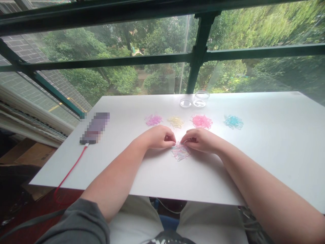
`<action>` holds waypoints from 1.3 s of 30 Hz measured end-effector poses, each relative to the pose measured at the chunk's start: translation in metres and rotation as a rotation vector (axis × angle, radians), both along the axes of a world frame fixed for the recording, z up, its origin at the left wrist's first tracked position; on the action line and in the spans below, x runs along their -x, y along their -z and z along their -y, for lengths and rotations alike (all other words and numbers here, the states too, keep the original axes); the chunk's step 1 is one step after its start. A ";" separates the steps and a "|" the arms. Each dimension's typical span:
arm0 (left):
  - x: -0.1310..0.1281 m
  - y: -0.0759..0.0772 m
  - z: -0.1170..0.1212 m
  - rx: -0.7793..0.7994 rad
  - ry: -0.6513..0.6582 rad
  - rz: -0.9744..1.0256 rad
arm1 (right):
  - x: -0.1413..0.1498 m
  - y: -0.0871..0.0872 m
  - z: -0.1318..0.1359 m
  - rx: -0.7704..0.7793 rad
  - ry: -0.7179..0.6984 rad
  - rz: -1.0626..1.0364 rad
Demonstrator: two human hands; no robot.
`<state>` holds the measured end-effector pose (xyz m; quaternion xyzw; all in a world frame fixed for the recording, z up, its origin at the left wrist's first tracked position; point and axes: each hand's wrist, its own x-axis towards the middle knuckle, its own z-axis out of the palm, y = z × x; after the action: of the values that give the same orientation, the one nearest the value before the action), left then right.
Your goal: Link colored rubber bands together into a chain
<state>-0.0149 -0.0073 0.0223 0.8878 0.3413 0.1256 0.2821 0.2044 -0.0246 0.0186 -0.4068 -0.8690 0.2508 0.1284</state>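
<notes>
A mixed pile of small, thin looped pieces (180, 153), pink, white and pale blue, lies on the white table in front of me. They look like paper clips or small rubber bands; I cannot tell which. At the pile's upper left edge, my left hand (159, 136) has thumb and forefinger pinched together. My right hand (199, 139) pinches in the same way at the upper right edge. Whatever sits between the fingertips is too small to make out. Beyond the hands lie single-colour piles: purple (153, 119), pale yellow (175, 121), pink (201, 121) and blue (233, 121).
A clear round jar (201, 99) and its clear lid (185, 103) stand near the far edge of the white table (266, 159). At the left lies a blurred-out phone (95, 128) with a red cable (72, 169) running off the near edge. Green-framed windows rise behind.
</notes>
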 end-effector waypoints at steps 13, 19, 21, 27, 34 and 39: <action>0.001 -0.003 0.002 0.113 0.001 -0.056 | 0.004 -0.001 0.001 -0.024 -0.006 -0.019; 0.005 -0.004 -0.002 0.263 -0.010 0.029 | 0.003 -0.001 0.001 -0.014 -0.009 -0.026; 0.006 -0.003 -0.004 0.292 -0.012 0.070 | 0.002 -0.001 0.001 -0.016 -0.008 -0.020; 0.005 0.001 -0.008 0.352 -0.058 0.149 | 0.001 -0.001 0.000 -0.002 -0.023 -0.026; 0.002 0.003 -0.008 0.380 -0.061 0.218 | 0.000 0.003 0.000 0.003 0.011 -0.103; -0.004 0.005 -0.003 0.365 -0.096 0.254 | 0.005 0.006 0.002 0.012 0.090 -0.275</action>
<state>-0.0113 -0.0042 0.0177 0.7819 0.3618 0.1854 0.4726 0.1992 -0.0264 0.0122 -0.4081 -0.8225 0.3034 0.2549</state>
